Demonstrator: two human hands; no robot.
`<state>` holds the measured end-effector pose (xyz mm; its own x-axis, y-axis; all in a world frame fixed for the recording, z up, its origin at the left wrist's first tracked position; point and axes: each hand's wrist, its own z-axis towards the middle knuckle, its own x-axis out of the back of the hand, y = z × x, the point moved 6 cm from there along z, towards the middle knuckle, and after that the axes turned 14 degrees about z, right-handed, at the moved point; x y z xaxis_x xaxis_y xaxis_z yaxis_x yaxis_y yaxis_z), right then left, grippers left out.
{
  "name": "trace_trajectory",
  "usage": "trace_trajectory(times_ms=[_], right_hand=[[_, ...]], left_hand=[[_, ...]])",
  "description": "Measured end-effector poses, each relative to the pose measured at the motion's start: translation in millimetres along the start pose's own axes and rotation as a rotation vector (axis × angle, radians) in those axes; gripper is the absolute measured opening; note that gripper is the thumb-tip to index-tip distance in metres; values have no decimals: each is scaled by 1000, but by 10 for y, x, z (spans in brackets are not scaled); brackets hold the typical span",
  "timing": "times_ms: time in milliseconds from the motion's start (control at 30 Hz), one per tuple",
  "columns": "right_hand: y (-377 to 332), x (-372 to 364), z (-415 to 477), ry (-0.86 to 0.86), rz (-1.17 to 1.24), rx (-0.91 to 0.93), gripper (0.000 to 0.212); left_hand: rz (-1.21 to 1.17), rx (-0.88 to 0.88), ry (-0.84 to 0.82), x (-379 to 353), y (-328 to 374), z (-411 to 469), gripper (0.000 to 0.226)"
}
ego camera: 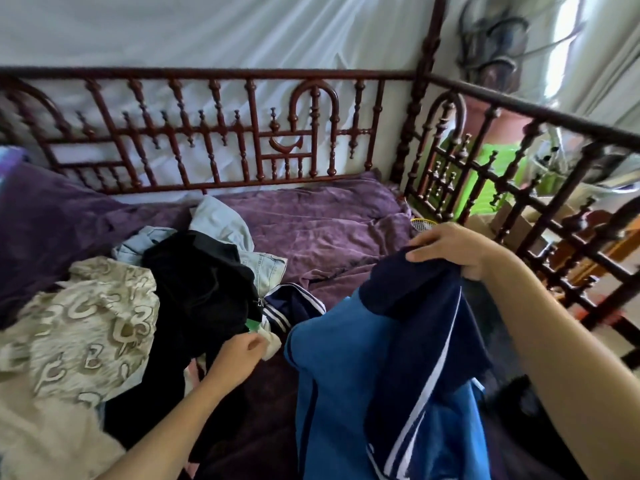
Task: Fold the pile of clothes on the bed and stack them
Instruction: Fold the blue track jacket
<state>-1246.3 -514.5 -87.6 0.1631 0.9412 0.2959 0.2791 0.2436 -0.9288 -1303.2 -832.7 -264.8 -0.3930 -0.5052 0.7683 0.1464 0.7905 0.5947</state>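
Right hand (453,249) grips the blue jacket (388,375), holding it up over the bed (329,226). Left hand (239,355) pinches white fabric (272,344) at the pile's (145,306) edge.

Right hand (450,249) raised, fingers (427,255) clenched; left hand (239,351) lower, fingertips pinched together.

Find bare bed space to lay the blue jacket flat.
Free: purple blanket between the back rail, side rail and the clothes pile. Crowded: left half under the pile; near strip blocked by the jacket in the right hand.
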Motion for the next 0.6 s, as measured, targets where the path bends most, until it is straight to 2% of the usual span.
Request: trace_trajectory(times_ms=[67,167,300,367,433,500,600], right_hand=[[-488,-7,-114,37,-122,118,17],[-1057,-134,-313,69,-162,305,26],[-1629,-315,-690,-4,4,583,45],[-1889,-360,-890,-41,107,711,33],[-2088,-367,-1079,-88,248,788,7],[-2213,-372,-1213,-158,336,847,7],[-2287,-454,-1317,-343,341,889,11]], left_hand=[[-15,-102,46,146,270,59,16],[-54,-210,101,408,629,61,17],[-188,-294,142,741,948,-31,40],[-222,-347,128,873,1055,-50,57],[-267,-380,104,1014,1104,-52,72],[-364,-403,73,1179,1133,-69,86],[-472,-501,-42,1354,1244,-139,121]])
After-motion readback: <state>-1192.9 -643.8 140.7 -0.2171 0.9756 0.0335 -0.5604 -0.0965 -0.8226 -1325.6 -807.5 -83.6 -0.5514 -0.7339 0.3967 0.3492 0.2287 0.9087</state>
